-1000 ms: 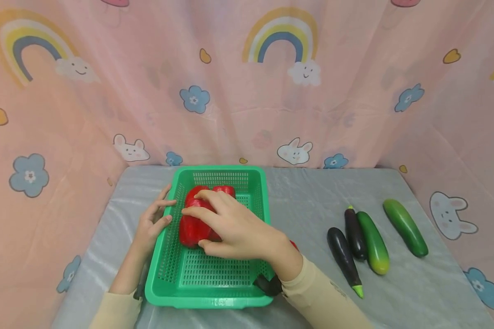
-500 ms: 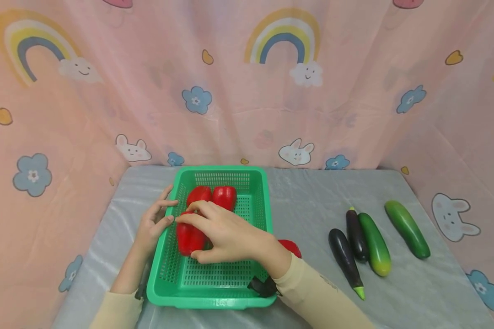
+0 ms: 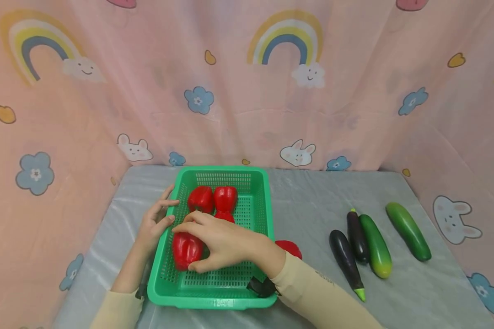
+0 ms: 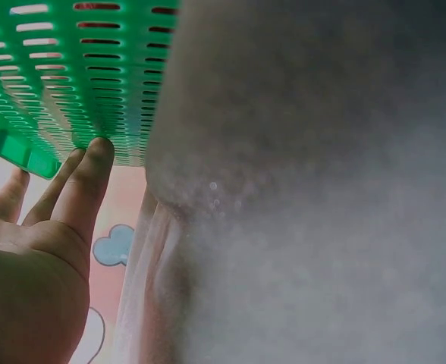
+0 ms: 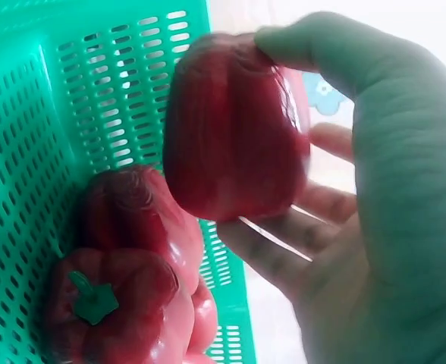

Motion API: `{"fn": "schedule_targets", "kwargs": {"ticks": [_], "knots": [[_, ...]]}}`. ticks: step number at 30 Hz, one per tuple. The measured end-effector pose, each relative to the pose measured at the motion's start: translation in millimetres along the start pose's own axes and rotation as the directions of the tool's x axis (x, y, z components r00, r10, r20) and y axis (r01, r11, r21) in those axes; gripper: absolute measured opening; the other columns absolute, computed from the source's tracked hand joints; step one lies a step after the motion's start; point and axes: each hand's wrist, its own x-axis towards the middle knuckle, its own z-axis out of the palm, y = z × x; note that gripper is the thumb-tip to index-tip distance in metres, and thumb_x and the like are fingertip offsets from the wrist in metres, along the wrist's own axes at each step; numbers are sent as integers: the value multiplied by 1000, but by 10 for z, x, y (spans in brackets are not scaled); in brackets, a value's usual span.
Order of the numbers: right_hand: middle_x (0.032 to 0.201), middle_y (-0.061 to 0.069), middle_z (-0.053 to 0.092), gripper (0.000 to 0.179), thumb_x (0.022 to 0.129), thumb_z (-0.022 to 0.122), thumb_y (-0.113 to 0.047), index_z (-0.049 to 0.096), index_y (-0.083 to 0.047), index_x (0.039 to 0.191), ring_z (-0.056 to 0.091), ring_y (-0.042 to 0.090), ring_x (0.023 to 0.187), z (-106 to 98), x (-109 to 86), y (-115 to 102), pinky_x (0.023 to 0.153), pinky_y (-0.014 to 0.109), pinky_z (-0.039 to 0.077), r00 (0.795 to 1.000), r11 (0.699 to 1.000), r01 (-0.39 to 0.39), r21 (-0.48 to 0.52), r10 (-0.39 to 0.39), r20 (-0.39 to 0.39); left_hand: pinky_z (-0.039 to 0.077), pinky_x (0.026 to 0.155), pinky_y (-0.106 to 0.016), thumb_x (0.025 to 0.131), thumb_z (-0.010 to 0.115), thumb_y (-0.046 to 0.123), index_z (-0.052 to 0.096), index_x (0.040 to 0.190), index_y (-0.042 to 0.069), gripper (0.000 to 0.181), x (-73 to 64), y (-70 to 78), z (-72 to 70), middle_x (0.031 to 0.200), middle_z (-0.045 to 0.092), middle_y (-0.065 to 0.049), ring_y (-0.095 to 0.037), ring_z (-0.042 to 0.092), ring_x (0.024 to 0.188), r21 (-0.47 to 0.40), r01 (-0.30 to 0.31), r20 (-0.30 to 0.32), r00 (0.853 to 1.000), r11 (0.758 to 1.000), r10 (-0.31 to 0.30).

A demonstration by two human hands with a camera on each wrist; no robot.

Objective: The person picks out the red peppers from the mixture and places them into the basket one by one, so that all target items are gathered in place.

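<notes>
My right hand (image 3: 222, 240) holds a red bell pepper (image 3: 186, 251) between thumb and fingers, over the near left part of a green plastic basket (image 3: 214, 302). In the right wrist view the held bell pepper (image 5: 234, 133) is lifted above the others, thumb at one end and fingers at the other. Further back in the basket lie more red bell peppers (image 3: 225, 198), one with a green stem (image 5: 94, 299) in the right wrist view. My left hand (image 3: 152, 226) is at the basket's left side. Its extended fingers (image 4: 86, 182) touch the slotted wall from outside.
Another red bell pepper (image 3: 289, 248) lies right of the basket, partly behind my right forearm. Two eggplants (image 3: 346, 258) and two green cucumber-like vegetables (image 3: 407, 230) lie on the grey cloth at the right. A pink patterned curtain (image 3: 238, 128) hangs behind.
My right hand has moved the bell pepper toward the basket's near left, away from the others, which show more now. The left hand stays at the basket's side.
</notes>
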Motion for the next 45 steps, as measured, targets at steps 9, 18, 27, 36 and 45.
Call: {"fn": "schedule_targets", "kwargs": {"ticks": [9, 18, 27, 36, 45], "knots": [[149, -3, 53, 87, 87, 90, -38, 48, -18, 161, 47, 3, 133, 87, 23, 62, 98, 15, 50, 995, 997, 42, 72, -48, 85, 50, 76, -22, 98, 56, -12, 58, 131, -18, 34, -22, -7, 1, 174, 30, -28, -16, 49, 144, -18, -15, -5, 1000, 1000, 15], [147, -5, 57, 88, 89, 89, -43, 47, -17, 162, 50, 0, 132, 141, 30, 122, 100, 15, 49, 989, 997, 51, 62, -59, 134, 50, 76, -23, 99, 56, -11, 57, 132, -19, 34, -23, 4, 4, 175, 30, -26, -18, 46, 148, -9, -2, -5, 1000, 1000, 2], [151, -7, 56, 89, 89, 90, -40, 46, -18, 162, 51, 1, 134, 196, 42, 171, 101, 17, 50, 982, 996, 1, 88, -18, 189, 49, 75, -23, 98, 56, -12, 58, 131, -19, 34, -18, -1, 0, 174, 31, -26, -17, 50, 141, -4, -2, -8, 1000, 1000, 2], [151, -8, 56, 93, 86, 94, -41, 46, -18, 162, 51, 2, 134, 229, 52, 156, 101, 18, 50, 981, 997, -17, 80, 1, 196, 50, 77, -25, 98, 57, -11, 58, 131, -18, 34, -24, 8, 4, 174, 32, -25, -14, 49, 146, 11, 17, -6, 1000, 1000, -17], [150, -10, 56, 95, 85, 94, -44, 45, -21, 163, 50, -1, 134, 241, 71, 157, 97, 17, 52, 968, 995, -32, 92, 8, 250, 51, 78, -26, 99, 57, -11, 58, 132, -17, 33, -9, 19, 4, 175, 31, -25, -15, 50, 146, 7, 13, -3, 1000, 1000, -13]]}}
